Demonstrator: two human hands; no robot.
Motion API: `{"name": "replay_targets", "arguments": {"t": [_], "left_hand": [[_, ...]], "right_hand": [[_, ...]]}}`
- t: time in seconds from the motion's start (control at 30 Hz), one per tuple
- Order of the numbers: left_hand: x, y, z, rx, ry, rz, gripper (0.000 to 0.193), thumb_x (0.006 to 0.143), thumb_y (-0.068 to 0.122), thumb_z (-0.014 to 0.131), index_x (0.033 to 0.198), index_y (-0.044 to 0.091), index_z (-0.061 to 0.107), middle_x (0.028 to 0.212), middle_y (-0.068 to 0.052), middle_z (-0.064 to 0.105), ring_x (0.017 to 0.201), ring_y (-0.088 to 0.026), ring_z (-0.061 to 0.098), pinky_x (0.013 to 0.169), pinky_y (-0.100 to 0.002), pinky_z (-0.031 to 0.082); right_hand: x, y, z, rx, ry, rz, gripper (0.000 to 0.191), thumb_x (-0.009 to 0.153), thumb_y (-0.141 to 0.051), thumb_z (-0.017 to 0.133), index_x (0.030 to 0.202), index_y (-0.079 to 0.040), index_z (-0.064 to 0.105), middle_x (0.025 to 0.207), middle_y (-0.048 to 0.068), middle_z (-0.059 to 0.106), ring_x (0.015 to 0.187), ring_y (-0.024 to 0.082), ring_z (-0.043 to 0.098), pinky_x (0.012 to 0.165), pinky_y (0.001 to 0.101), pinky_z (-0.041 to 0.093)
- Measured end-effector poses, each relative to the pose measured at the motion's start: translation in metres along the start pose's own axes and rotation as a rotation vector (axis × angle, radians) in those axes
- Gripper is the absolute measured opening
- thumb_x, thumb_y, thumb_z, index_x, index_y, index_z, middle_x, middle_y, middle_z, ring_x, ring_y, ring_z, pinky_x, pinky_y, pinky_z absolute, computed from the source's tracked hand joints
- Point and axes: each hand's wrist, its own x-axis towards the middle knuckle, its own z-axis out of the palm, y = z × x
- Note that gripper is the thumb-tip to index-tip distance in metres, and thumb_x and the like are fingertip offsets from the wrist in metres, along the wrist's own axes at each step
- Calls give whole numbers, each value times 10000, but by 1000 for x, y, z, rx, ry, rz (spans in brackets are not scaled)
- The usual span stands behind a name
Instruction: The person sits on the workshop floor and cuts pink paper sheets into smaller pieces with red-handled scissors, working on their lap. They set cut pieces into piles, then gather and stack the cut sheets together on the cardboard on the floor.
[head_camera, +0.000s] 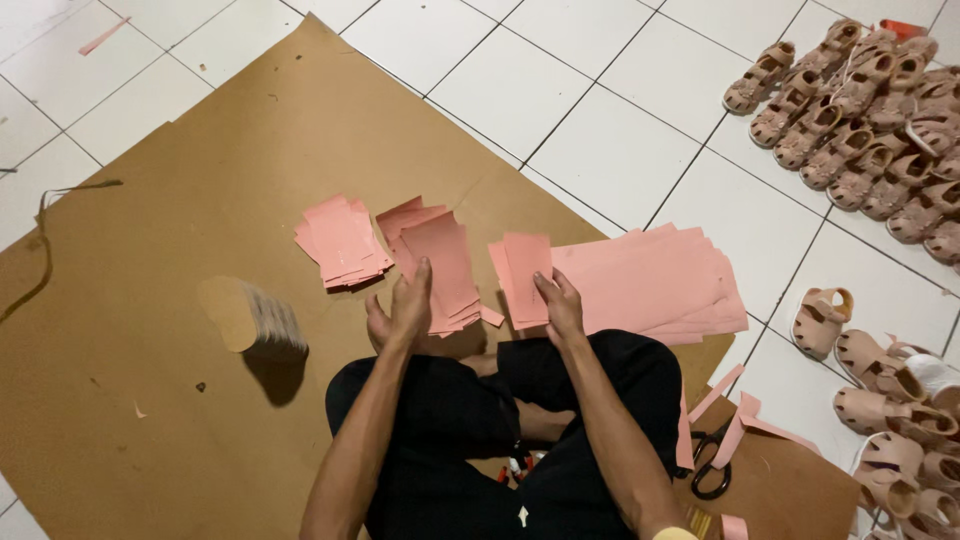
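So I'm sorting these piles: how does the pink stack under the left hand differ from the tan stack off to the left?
The pink stack holds rectangular pieces, loosely fanned; the tan stack holds rounded, sole-like shapes, squared up neatly. The left hand touches the pink stack; the tan stack stands alone, untouched. Both sit on the brown paper sheet.

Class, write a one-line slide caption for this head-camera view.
Seated on brown paper sheet, a person's left hand and right hand sort pink paper pieces beside pink sandals.

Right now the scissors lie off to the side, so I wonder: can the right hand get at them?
Probably yes: the scissors lie uncovered on the brown sheet beside the right leg, though the right hand holds pink pieces.
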Motion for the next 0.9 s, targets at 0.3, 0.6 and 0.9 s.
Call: {"name": "replay_targets", "arguments": {"t": [0.3,0.6,0.9], "left_hand": [[6,-13,4,-557,-69,-103,584,938,354,642,1297,-104,609,1217,-142,705,1149,-197,650,1037,-281,446],[-5,-16,13,-559,-267,21,400,956,176,674,1264,-70,604,1107,-131,706,926,-189,691,794,-310,583],[-1,-26,14,-808,-372,55,435,918,86,745,1272,-92,564,1108,-114,671,932,-170,674,823,-296,581]], "right_hand": [[48,-28,41,-653,181,-290,564,926,-301,789,1298,66,578,1233,186,681,1072,196,645,891,312,540],[6,19,48,-525,-143,-149,270,927,-223,752,980,41,732,776,-4,670,677,69,540,573,238,450],[4,21,38,-251,-69,-87,229,914,-177,702,1078,-23,659,901,40,768,777,74,696,691,213,566]]}}
